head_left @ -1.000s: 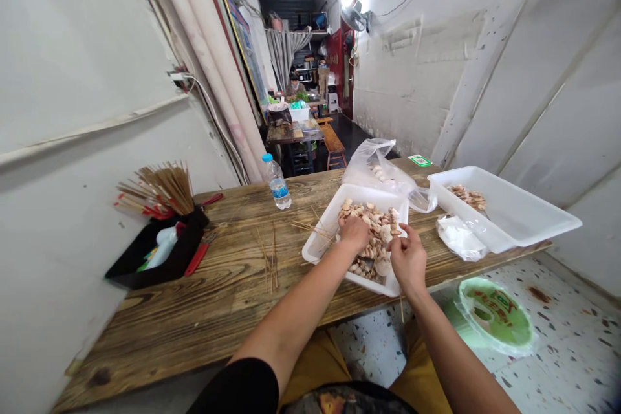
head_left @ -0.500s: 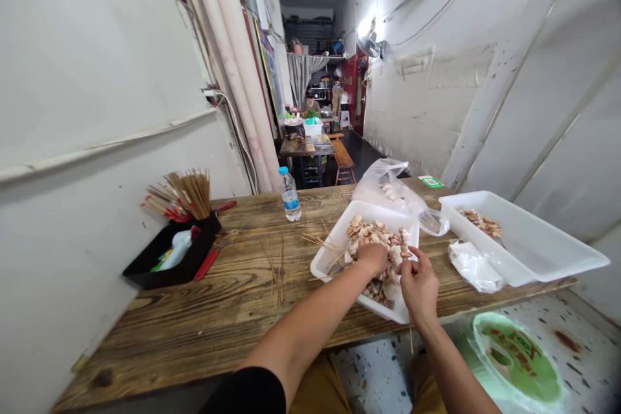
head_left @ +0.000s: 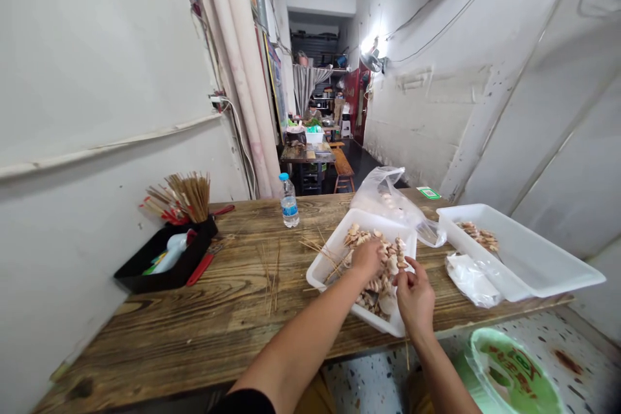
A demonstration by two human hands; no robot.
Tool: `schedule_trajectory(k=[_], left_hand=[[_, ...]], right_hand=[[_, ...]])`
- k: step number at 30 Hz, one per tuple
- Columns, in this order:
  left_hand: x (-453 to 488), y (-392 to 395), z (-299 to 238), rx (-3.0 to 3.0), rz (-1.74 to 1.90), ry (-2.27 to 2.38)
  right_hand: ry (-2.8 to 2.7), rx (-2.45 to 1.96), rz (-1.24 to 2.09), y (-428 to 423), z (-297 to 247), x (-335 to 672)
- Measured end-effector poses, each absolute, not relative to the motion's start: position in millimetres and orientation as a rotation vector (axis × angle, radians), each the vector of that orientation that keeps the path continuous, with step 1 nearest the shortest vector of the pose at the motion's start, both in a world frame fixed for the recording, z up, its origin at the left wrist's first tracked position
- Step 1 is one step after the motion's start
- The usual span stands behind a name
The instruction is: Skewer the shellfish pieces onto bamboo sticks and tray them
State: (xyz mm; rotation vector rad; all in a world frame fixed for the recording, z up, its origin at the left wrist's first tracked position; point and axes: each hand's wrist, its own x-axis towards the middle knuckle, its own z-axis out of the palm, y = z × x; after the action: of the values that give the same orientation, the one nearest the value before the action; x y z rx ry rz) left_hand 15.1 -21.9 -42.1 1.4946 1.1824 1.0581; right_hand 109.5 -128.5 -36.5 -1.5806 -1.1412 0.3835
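A white plastic tray [head_left: 315, 272] on the wooden table holds a heap of pale sliced meat pieces [head_left: 381, 288]. Over the heap, my left hand [head_left: 367, 257] has its fingers curled down and closed; their tips and whatever they hold are hidden. My right hand [head_left: 416, 301], at the tray's right rim, pinches a skewer [head_left: 400, 252] threaded with several pieces. That skewer stands roughly upright, its bare stick end hanging below the hand. Several bare wooden sticks [head_left: 324, 251] lie across the tray's left rim.
Loose sticks [head_left: 272, 278] lie on the wooden table [head_left: 218, 317]. A black box [head_left: 145, 278] with bundled sticks stands left, a water bottle [head_left: 289, 202] behind. To the right are a plastic bag [head_left: 381, 191], a second white tray [head_left: 528, 259] with finished-looking skewers, and a green bin [head_left: 509, 369] below.
My left hand has shifted slightly left and up over the heap. The right hand still holds the threaded skewer at the rim. The camera view has tilted a little.
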Motion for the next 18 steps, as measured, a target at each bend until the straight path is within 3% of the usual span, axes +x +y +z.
schedule_trajectory(k=[7,18], left_hand=[[2.4,-4.7,-26.9,0.550,1.315,0.919],[-4.9,-8.7,-15.4,0.380,1.255,0.680]], right_hand=[[-1.255,-1.635,0.325,-128.6,-31.2,106.5],[-1.513,-1.663,0.173,-128.2,-34.1,102.2]])
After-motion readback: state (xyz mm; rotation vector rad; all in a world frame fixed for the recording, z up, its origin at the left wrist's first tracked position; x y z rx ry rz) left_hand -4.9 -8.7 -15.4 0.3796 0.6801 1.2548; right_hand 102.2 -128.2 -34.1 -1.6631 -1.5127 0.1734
